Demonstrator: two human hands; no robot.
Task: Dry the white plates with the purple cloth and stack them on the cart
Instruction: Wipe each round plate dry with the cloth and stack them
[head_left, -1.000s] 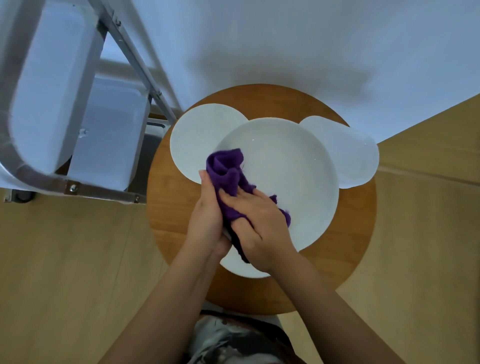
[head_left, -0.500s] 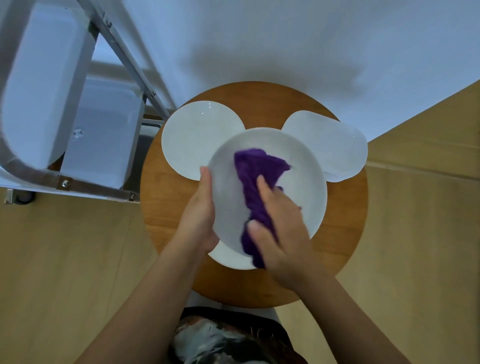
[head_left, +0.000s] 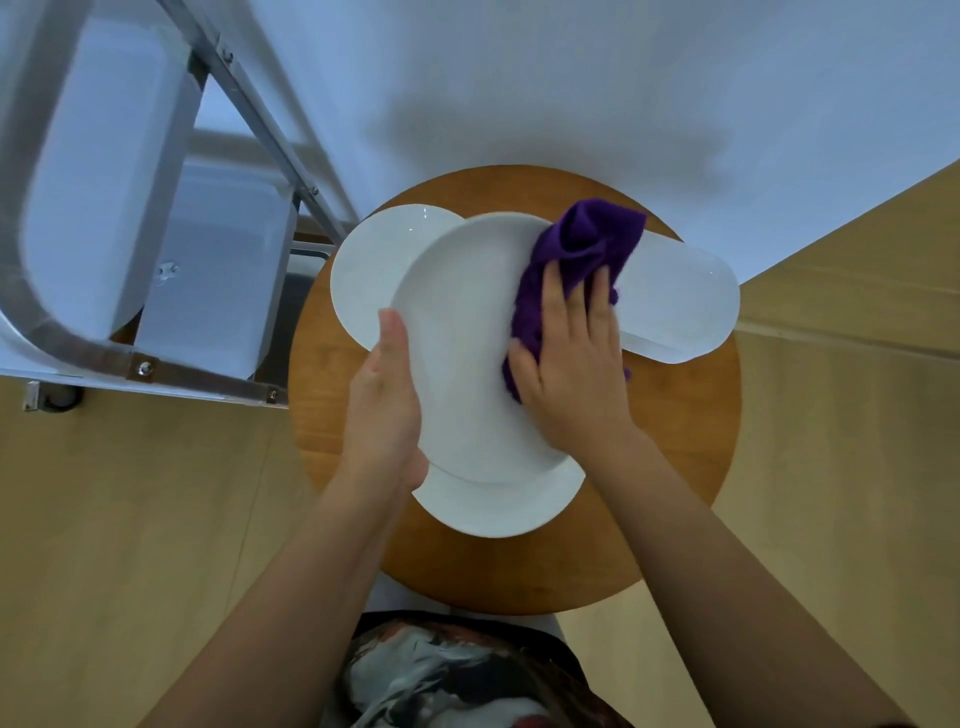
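head view: purple cloth (head_left: 576, 270) on held plate (head_left: 467, 364), cart bins (head_left: 98, 171) seemingly bare

No readable text, label, brand, number or sign anywhere in view.
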